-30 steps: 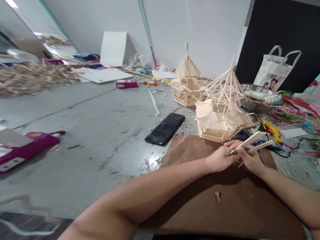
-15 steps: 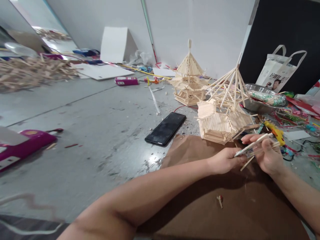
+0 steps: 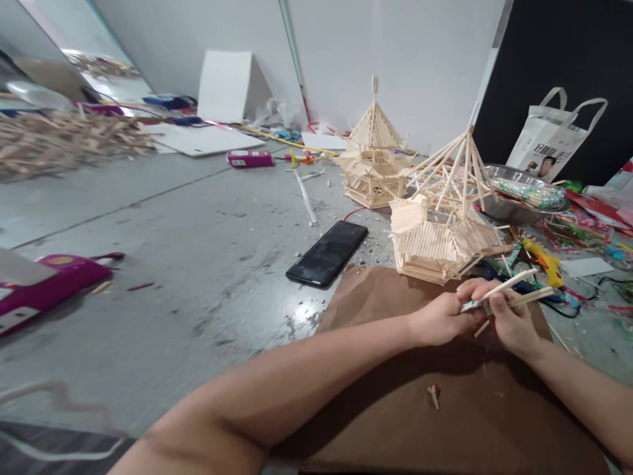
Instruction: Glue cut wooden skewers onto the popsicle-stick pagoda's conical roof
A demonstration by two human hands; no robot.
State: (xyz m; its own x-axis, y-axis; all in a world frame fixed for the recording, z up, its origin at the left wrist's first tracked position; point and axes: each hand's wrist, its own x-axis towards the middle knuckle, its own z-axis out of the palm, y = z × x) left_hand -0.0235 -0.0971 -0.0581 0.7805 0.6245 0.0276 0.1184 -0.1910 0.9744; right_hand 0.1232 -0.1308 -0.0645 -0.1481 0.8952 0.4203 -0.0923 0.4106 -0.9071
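My left hand (image 3: pixel 442 320) is closed on one end of a few thin wooden chopsticks (image 3: pixel 514 284) in a clear printed wrapper (image 3: pixel 473 305). Close against it, my right hand (image 3: pixel 514 326) has its fingers and thumb wrapped round the same chopsticks. Their bare ends stick out to the upper right, and another stick points down between the hands. Just beyond stands an unfinished stick pavilion (image 3: pixel 440 247) with an open frame of roof poles. Below the hands lies brown paper (image 3: pixel 475 422) with a small red-tipped wooden scrap (image 3: pixel 434 396) on it.
A black phone (image 3: pixel 329 254) lies left of the pavilion. Behind are a second stick pavilion (image 3: pixel 374 158) and a metal bowl (image 3: pixel 514 211) with wrapped chopsticks. A yellow glue gun (image 3: pixel 546 260) and cables lie at the right. Purple power strips (image 3: pixel 54 284) and a stick pile (image 3: pixel 64 142) are at the left.
My right hand has moved left and closed round the chopsticks, next to my left hand. Less of the clear wrapper shows now. My left hand has barely moved.
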